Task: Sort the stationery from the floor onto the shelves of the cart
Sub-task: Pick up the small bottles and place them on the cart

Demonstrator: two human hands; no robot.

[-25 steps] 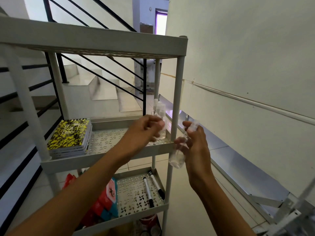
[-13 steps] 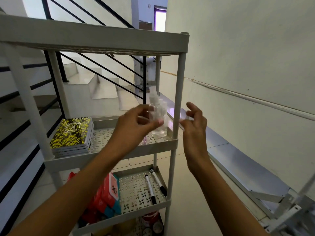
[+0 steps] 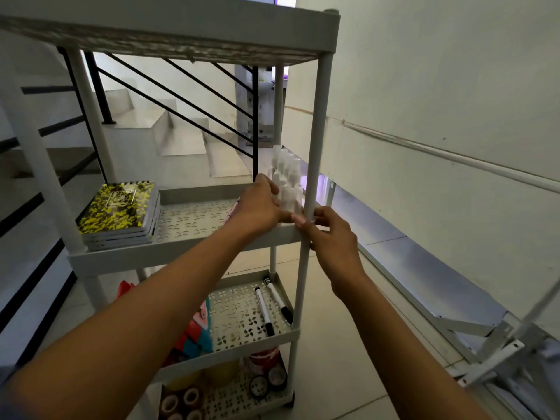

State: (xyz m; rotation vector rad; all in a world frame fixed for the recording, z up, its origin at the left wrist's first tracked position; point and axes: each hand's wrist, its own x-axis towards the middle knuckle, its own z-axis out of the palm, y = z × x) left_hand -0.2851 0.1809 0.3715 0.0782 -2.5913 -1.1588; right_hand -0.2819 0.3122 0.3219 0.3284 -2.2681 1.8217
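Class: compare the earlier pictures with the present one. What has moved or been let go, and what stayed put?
The clear bottle once in the right hand now stands among the bottles on the second shelf; that hand has dropped to the corner post. The left hand stays by the bottles. Notebooks and markers unchanged.

A staircase (image 3: 181,140) with black railing (image 3: 169,95) rises beside a white wall (image 3: 439,71)

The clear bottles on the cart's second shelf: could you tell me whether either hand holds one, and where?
The left hand touches the clear bottles; any grip is hidden. The right hand holds none.
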